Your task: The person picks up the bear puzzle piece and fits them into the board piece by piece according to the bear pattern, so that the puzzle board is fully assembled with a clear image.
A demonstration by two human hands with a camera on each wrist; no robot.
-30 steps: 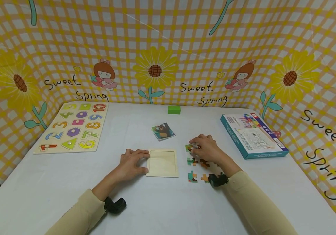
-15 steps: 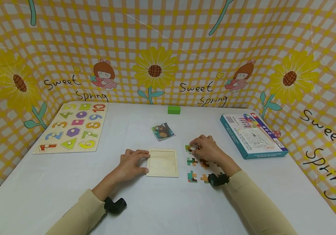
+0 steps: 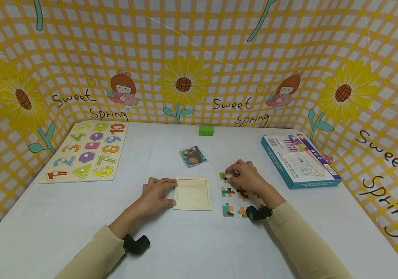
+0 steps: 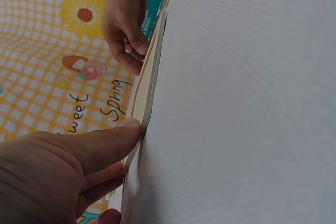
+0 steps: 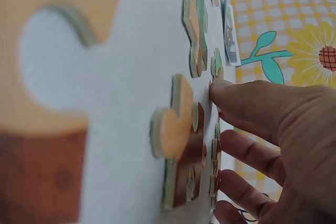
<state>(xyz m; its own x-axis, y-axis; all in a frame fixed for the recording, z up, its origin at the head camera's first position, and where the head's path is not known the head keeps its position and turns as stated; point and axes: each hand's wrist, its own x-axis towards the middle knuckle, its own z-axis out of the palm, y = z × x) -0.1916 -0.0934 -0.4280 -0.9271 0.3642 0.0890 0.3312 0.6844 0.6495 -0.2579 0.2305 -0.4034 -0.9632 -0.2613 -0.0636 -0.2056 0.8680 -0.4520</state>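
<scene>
A light wooden puzzle frame [image 3: 192, 194] lies flat, its recess showing bare wood. My left hand [image 3: 157, 195] rests at its left edge, thumb at the near corner and forefinger at the far one. The left wrist view shows that thumb [image 4: 113, 142] against the rim. To the right, jigsaw pieces lie in spaced rows. My right hand [image 3: 246, 176] pinches a green and brown jigsaw piece [image 3: 222, 176] at the back of the left column. Its thumb [image 5: 247, 98] reaches down beside the pieces in the right wrist view. The hand and wrist hide several other pieces.
A bear picture card [image 3: 193, 156] lies beyond the frame, with a green block [image 3: 206, 130] at the back. On the left is a number-and-shape board [image 3: 91, 180]; a teal-sided box [image 3: 300, 161] lies right. Patterned cloth [image 3: 185, 38] walls the table's back and sides.
My right fingertips shift slightly over the back row of pieces, and a bright blur between them is gone. My left hand and the frame stay where they were.
</scene>
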